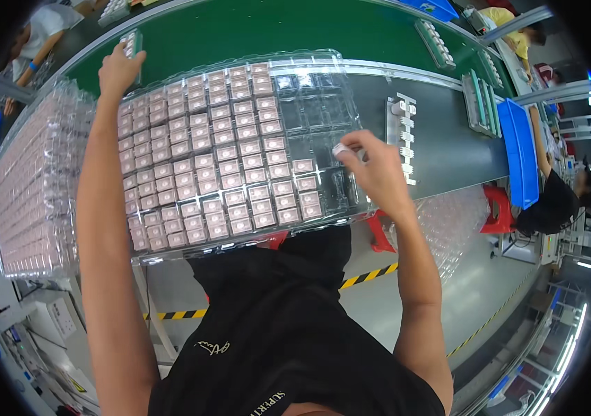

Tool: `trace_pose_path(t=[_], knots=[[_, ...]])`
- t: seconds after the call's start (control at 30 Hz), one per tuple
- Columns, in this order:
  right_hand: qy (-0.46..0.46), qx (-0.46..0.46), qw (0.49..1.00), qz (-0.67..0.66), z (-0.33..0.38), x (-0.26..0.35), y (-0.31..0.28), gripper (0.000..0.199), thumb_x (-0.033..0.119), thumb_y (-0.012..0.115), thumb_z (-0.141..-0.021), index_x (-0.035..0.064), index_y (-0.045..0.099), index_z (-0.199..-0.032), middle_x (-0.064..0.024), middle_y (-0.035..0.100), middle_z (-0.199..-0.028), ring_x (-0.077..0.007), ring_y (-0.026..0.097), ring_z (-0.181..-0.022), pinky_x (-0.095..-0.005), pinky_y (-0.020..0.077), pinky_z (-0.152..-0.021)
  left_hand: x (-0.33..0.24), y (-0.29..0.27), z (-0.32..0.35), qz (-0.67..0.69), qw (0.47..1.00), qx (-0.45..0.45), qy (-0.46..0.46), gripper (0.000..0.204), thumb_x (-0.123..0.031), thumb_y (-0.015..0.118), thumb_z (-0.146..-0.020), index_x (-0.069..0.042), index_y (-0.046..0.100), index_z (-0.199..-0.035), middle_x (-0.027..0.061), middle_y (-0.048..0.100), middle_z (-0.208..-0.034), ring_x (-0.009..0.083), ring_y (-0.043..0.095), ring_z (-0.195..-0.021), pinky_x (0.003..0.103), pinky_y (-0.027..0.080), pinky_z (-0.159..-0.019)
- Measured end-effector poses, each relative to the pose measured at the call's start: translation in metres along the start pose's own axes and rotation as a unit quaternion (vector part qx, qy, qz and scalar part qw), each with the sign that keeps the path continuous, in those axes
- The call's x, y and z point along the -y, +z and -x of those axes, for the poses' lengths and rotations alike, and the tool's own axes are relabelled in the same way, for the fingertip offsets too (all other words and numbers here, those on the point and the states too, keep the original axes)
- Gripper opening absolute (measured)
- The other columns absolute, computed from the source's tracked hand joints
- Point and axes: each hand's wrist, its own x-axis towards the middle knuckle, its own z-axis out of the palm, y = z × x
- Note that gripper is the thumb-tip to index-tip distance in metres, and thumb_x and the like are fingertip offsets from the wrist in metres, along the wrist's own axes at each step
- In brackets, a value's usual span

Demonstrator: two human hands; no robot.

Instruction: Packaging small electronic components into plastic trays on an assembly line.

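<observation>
— What's that clear tray (323, 111) in front of the person holding?

— Small pinkish square parts (226, 170), one to a pocket, row after row. The left and middle pockets are filled; a block at the upper right and a few along the right edge are bare. It's thin moulded plastic, glossy, lying across the near edge of the workbench (448, 149).

— And the hands?

— The right hand (377, 172) is over the tray's bare right side, fingertips pinched on a small pale piece (341, 149). The left hand (119, 69) is stretched out past the tray's far left corner, closed on a narrow holder of small parts (132, 46) that sits on the green conveyor belt (295, 31).

— Anything beside it?

— A stack of the same clear trays (35, 184), full of pink parts, stands just to the left of the tray. On the dark bench to the right lies a white strip with little tabs (403, 132). More narrow holders (434, 43) ride the belt farther along, and two blue bins (520, 149) sit at the right end. Below the bench there's a heap of empty clear trays (455, 222), red stools (500, 208), and yellow-and-black floor tape (368, 275).

— Others about?

— One person (559, 197) in black works at the right, and another (42, 31) sits at the far left.
</observation>
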Motion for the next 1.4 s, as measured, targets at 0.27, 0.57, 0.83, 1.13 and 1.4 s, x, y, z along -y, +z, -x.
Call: trace_pose_path(t=[0.27, 0.57, 0.83, 1.13, 1.4], knots=[[-0.143, 0.032, 0.984, 0.103, -0.016, -0.002, 0.028, 0.012, 0.01, 0.073, -0.083, 0.0051, 0.074, -0.094, -0.0086, 0.065, -0.087, -0.0301, 0.058, -0.088, -0.0399, 0.049, -0.079, 0.046, 0.046, -0.046, 0.026, 0.992, 0.098, -0.072, 0.097, -0.06, 0.072, -0.073, -0.01, 0.04, -0.15, 0.0266, 0.059, -0.134, 0.0427, 0.06, -0.121, 0.048, 0.048, -0.1], [-0.199, 0.091, 0.956, 0.193, -0.044, 0.001, 0.053, 0.005, 0.006, 0.065, -0.081, 0.0094, 0.064, -0.084, -0.0041, 0.065, -0.084, -0.0256, 0.058, -0.092, -0.0395, 0.0459, -0.082, 0.086, 0.085, -0.085, 0.1, 0.989, 0.08, -0.071, 0.11, -0.046, 0.081, -0.07, -0.001, 0.027, -0.154, 0.0272, 0.059, -0.133, 0.0398, 0.062, -0.118, 0.042, 0.049, -0.099], [-0.218, 0.096, 0.958, 0.162, -0.051, 0.005, 0.046, 0.018, 0.002, 0.066, -0.078, 0.0069, 0.07, -0.095, -0.0068, 0.068, -0.093, -0.0279, 0.06, -0.097, -0.0403, 0.0476, -0.085, 0.113, 0.072, -0.085, 0.135, 0.987, 0.063, -0.065, 0.094, -0.027, 0.08, -0.07, 0.005, 0.032, -0.144, 0.0296, 0.063, -0.122, 0.0396, 0.067, -0.106, 0.042, 0.053, -0.09], [-0.188, 0.078, 0.978, 0.039, -0.167, 0.08, 0.084, 0.019, 0.017, 0.064, -0.09, 0.0035, 0.071, -0.101, -0.0133, 0.071, -0.09, -0.0324, 0.066, -0.09, -0.0425, 0.051, -0.081, 0.024, 0.036, -0.05, 0.12, 0.967, 0.094, -0.203, 0.098, -0.047, 0.082, -0.071, -0.012, 0.033, -0.148, 0.0261, 0.06, -0.132, 0.0427, 0.061, -0.12, 0.048, 0.051, -0.099], [-0.1, 0.087, 0.987, 0.088, -0.318, 0.11, 0.215, 0.066, 0.047, 0.074, -0.08, -0.0024, 0.063, -0.122, -0.021, 0.07, -0.113, -0.0347, 0.068, -0.108, -0.044, 0.0539, -0.09, -0.013, 0.018, -0.033, 0.539, 0.772, 0.043, -0.334, 0.087, -0.056, 0.052, -0.092, -0.012, 0.017, -0.159, 0.0223, 0.048, -0.146, 0.041, 0.059, -0.119, 0.058, 0.05, -0.092]])
